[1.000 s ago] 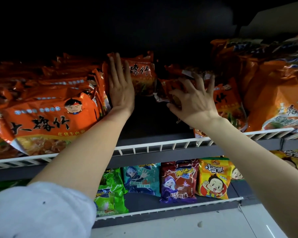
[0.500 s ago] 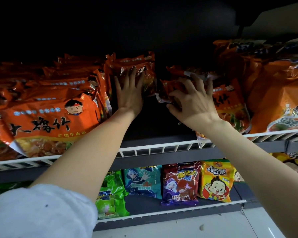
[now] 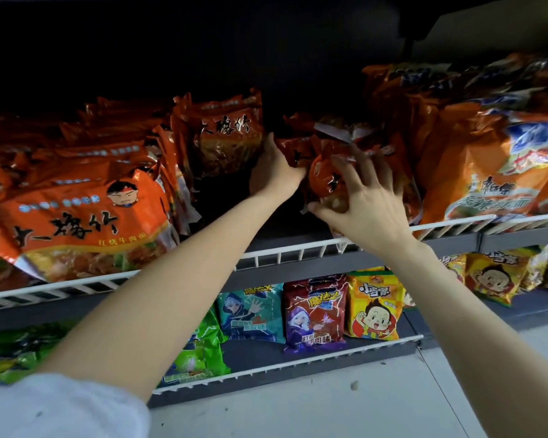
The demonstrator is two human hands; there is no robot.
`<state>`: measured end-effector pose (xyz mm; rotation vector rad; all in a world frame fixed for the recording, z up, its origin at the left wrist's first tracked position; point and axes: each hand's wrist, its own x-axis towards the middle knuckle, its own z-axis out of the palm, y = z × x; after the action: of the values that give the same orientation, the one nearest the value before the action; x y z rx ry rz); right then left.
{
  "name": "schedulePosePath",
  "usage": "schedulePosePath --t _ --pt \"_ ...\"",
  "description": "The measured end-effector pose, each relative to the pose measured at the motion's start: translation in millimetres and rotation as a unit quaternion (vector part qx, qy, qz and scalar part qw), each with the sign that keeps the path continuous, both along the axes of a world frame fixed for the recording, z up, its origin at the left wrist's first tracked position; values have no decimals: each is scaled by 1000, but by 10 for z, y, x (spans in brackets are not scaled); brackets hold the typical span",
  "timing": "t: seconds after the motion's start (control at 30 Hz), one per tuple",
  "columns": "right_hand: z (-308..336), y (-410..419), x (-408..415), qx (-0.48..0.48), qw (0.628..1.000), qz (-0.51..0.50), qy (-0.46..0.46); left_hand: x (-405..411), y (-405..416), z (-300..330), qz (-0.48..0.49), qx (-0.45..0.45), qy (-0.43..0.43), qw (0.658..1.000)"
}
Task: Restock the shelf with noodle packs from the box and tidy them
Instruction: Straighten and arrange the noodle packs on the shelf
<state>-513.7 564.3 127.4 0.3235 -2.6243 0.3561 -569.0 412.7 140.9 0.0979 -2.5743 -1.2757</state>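
Orange noodle packs fill the upper shelf (image 3: 285, 252) behind its white wire rail. A big pack (image 3: 76, 222) lies at the front left, and an upright pack (image 3: 228, 134) stands at the back middle. Both hands are on one crumpled orange pack (image 3: 325, 172) in the middle stack. My left hand (image 3: 274, 170) grips its left end, fingers hidden behind the wrapper. My right hand (image 3: 366, 199) holds its front and lower right, fingers spread and curled over it. The box is out of view.
Larger orange bags (image 3: 494, 165) crowd the upper shelf's right. A dark gap (image 3: 231, 213) lies between the left and middle stacks. The lower shelf (image 3: 298, 363) carries green, teal, purple and yellow snack packs. White floor shows below.
My left hand left the upright back pack and moved right onto the middle pack. My right hand stayed on that pack, which now looks bunched between both hands.
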Motion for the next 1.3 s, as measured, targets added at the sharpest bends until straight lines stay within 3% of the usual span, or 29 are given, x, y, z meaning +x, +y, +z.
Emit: schedulePosePath --t 0.13,0.27,0.4,0.47,0.57,0.67,0.83,0.93,1.0,1.1,1.23,1.3 --pt "26 -19 1 19 1000 -3 12 -7 46 -85 9 45 0 999" --pt "68 -7 9 32 999 -3 26 152 -136 -3 16 79 70 994" --pt "154 -139 31 92 993 41 54 416 -472 149 63 4 135 989" --pt "186 -292 29 118 987 75 84 491 -651 174 75 -16 101 992" --pt "226 -592 -24 144 980 99 94 584 -798 228 51 31 5 998" --pt "317 -792 -29 162 982 82 45 686 -810 286 47 -18 31 998" --pt "379 -905 -109 46 994 53 -82 812 -856 320 100 -101 172 975" --pt "303 -1074 -247 76 994 32 -74 758 -825 216 114 -209 215 947" --pt "269 -1186 -336 108 993 36 -39 677 -781 176 118 -234 194 945" --pt "206 -1336 -526 0 993 87 -80 515 -756 167 142 -185 154 960" --pt "169 -1420 -674 -244 937 180 -175 337 -786 125 121 3 184 976" --pt "162 -1390 -704 -302 915 183 -193 294 -812 63 86 20 207 974"
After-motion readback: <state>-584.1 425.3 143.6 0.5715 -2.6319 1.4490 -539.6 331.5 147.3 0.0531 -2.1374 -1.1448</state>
